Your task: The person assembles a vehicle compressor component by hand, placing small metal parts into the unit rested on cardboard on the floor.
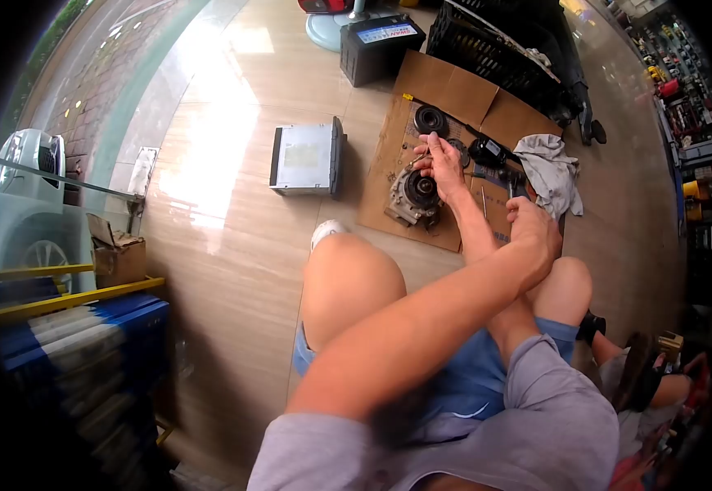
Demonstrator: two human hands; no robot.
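Note:
My arms cross, the left over the right. My left hand [532, 225] is closed round what looks like a hammer [512, 186], its dark head upward. My right hand [446, 170] is over the upper edge of a metal compressor [409, 200] with a round dark pulley front. Its fingers are curled round something small that I cannot make out. The compressor lies on flattened cardboard [385, 155]. Above my right hand is a loose black pulley ring [430, 120]. A black power tool [487, 151] lies between my hands, beside a grey rag [551, 172].
A silver box-shaped unit [307, 157] stands on the tiled floor to the left. Behind the cardboard are a black battery [379, 47] and a black crate [495, 49]. Stacked blue boxes [86, 335] are at lower left; crowded shelves [691, 123] line the right. Another person's leg [606, 348] shows at lower right.

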